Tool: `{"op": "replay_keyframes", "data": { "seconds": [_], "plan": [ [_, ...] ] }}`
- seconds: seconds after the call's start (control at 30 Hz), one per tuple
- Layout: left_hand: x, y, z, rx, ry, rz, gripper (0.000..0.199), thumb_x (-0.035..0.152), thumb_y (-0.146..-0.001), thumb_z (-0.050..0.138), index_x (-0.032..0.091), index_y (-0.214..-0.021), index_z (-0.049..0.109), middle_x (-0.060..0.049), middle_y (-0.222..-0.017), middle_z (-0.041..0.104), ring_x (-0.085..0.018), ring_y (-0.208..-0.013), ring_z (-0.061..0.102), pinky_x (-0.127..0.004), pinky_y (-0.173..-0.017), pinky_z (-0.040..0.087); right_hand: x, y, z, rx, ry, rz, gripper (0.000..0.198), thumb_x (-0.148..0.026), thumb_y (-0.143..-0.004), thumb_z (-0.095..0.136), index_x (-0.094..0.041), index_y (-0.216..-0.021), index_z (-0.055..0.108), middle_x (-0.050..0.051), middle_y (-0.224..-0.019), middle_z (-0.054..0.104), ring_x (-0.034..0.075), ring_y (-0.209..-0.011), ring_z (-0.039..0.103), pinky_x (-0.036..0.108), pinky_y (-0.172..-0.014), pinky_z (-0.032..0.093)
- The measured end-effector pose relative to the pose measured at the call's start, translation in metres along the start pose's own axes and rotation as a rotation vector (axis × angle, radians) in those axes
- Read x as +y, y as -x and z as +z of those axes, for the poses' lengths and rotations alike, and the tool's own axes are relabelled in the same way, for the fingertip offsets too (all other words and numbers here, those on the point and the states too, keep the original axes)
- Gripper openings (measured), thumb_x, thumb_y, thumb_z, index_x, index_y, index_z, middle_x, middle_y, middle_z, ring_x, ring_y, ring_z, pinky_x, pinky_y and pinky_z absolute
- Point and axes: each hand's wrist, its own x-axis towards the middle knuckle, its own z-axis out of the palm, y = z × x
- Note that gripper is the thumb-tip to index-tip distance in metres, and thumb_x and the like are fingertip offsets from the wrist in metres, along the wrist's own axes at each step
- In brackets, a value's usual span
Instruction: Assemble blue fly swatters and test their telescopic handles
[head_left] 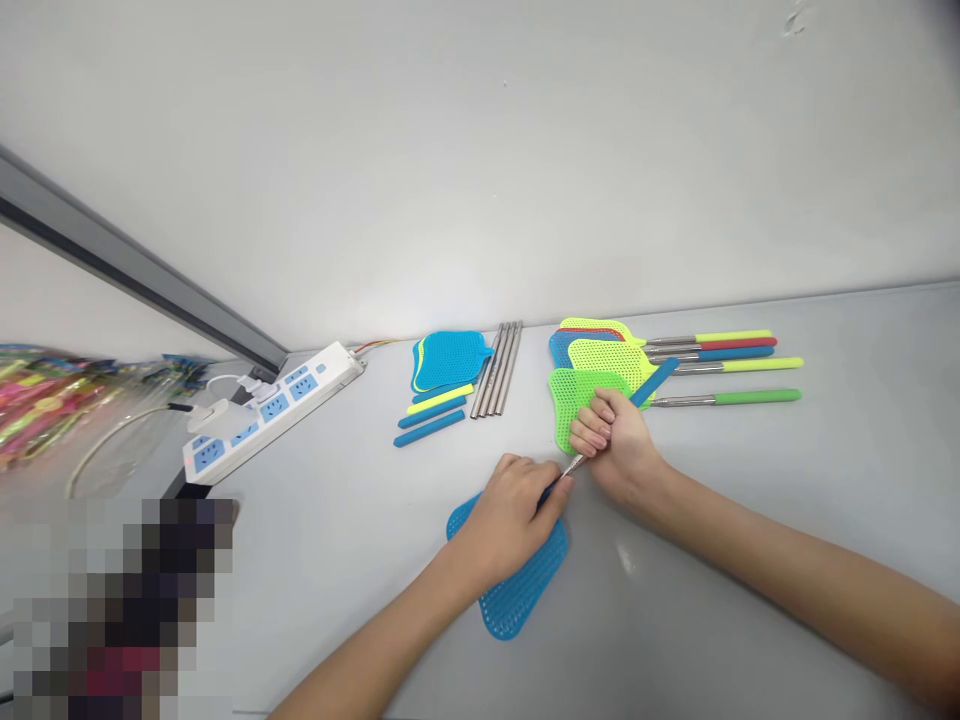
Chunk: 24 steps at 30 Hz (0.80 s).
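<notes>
Left grip (521, 512) knuckles-up and pinched, right grip (613, 440) in a fist, forearms (787, 570) aslant inward

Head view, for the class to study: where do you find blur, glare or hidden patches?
Head view: the colourful pile at far left looks smeared; head view: a small pale glare spot shows on the grey table below the right hand; head view: coarse pixel blocks hide part of the lower left.

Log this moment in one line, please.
left hand: holding blue swatter head | right hand: gripping blue handle | nearby: metal rods
</notes>
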Motion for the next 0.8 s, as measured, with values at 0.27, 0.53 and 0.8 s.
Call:
{"op": "replay_keyframes", "data": {
  "seconds": [0.27,0.53,0.8],
  "plan": [
    [-0.0015,-0.0001,0.0018,0.001,-0.02,0.002,0.03,0.03,-0.09,0.023,0.018,-0.066,0.037,0.002,-0.061,0.043,-0.012,-0.065,0.045,-0.028,-0.072,0.034,0.0004,-0.0012,-0.0001,0.018,0.004,0.003,0.035,-0.019,-0.075,0.039,-0.019,-0.046,0.02,-0.007,-0.031,0.018,0.006,-0.028,0.017,0.02,-0.029,0.015],
    [-0.0016,0.0002,0.0021,-0.001,-0.007,0.004,0.029,0.03,-0.09,0.024,0.018,-0.066,0.035,0.002,-0.061,0.043,-0.012,-0.065,0.044,-0.028,-0.072,0.034,0.0006,-0.0015,-0.0012,0.017,0.005,0.004,0.034,-0.019,-0.075,0.04,-0.019,-0.047,0.02,-0.007,-0.031,0.018,0.006,-0.028,0.017,0.02,-0.029,0.015],
    [-0.002,0.0003,0.0021,-0.005,-0.015,0.006,0.029,0.03,-0.089,0.024,0.018,-0.066,0.036,0.003,-0.061,0.043,-0.011,-0.065,0.044,-0.028,-0.072,0.034,0.0004,-0.0028,-0.002,0.015,0.007,0.006,0.034,-0.019,-0.075,0.04,-0.019,-0.047,0.02,-0.007,-0.031,0.019,0.006,-0.028,0.018,0.02,-0.029,0.015]
  ]
}}
